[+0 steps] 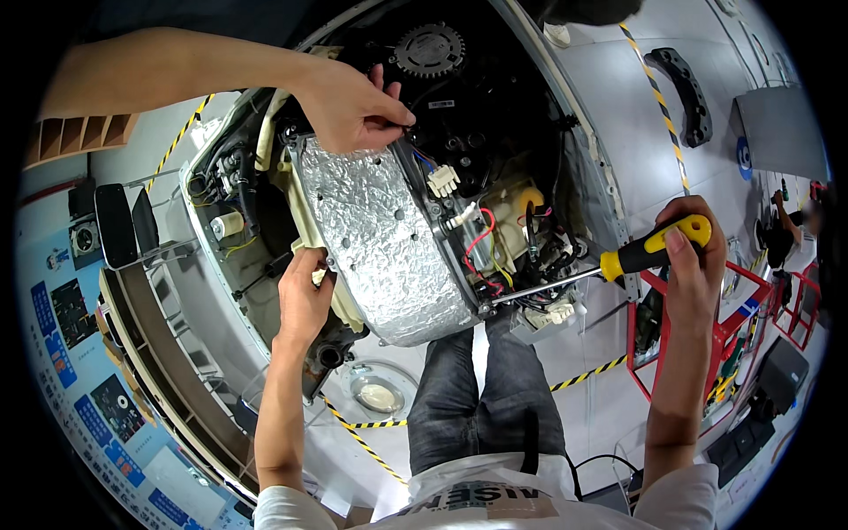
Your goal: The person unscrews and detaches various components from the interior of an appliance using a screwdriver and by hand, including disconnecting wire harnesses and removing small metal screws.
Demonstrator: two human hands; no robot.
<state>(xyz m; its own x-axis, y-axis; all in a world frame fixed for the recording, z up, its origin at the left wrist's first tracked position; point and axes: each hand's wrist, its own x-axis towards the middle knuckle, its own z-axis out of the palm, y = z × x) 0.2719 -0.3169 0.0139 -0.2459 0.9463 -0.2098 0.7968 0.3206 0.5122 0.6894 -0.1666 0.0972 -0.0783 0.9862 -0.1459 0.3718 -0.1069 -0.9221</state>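
Observation:
A yellow and black screwdriver [649,250] is held by its handle in my right hand [693,247], fingers wrapped round it. Its long shaft points left, with the tip at the near right corner of a silver foil-covered cover [380,238]. That cover lies across an open machine cabinet [601,177]. My left hand [305,291] is closed at the cover's left edge, beside a cream plastic part [346,309]; what the fingertips pinch is partly hidden. Another person's hand [358,110] reaches in from the upper left, its fingertips at the cover's far right corner.
Right of the cover are a white connector [443,182], red and yellow wires [481,247] and a dark gear-like ring [430,49]. A red frame [729,309] stands at the right. On the floor are striped tape [590,374] and a curved black part [685,97].

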